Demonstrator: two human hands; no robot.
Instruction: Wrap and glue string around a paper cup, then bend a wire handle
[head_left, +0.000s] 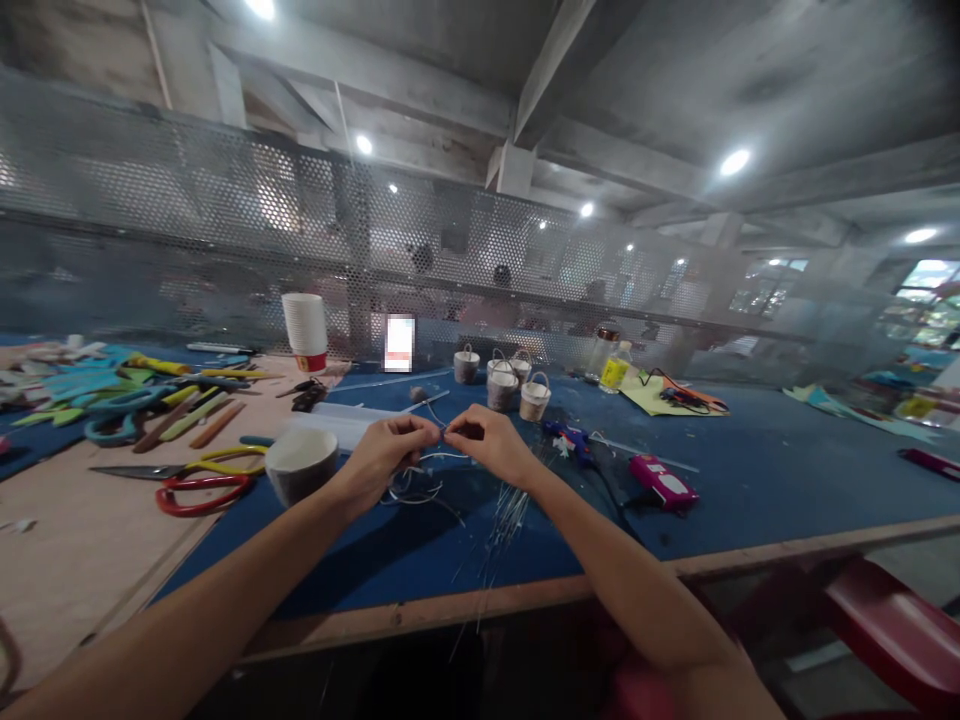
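My left hand (pixel 397 445) and my right hand (pixel 491 440) meet over the blue table, fingertips pinched almost together. Between them is a thin wire-like strand (pixel 433 411), mostly hidden by the fingers; its exact kind is hard to make out. A small brownish ball (pixel 418 395) lies just beyond the left hand. Below the hands are loose curls of white wire (pixel 420 490) and a spread of thin straight wires (pixel 510 520). Beside my left forearm stands a grey-white bowl-like cup (pixel 302 462).
Several small handled buckets (pixel 534 398) stand behind the hands. To the right are a blue glue gun (pixel 574 440), a magenta box (pixel 664 482) and a yellow-labelled bottle (pixel 615 370). Red-and-yellow-handled scissors (pixel 202 493), stacked paper cups (pixel 306 330) and a lit phone (pixel 399 342) are leftward.
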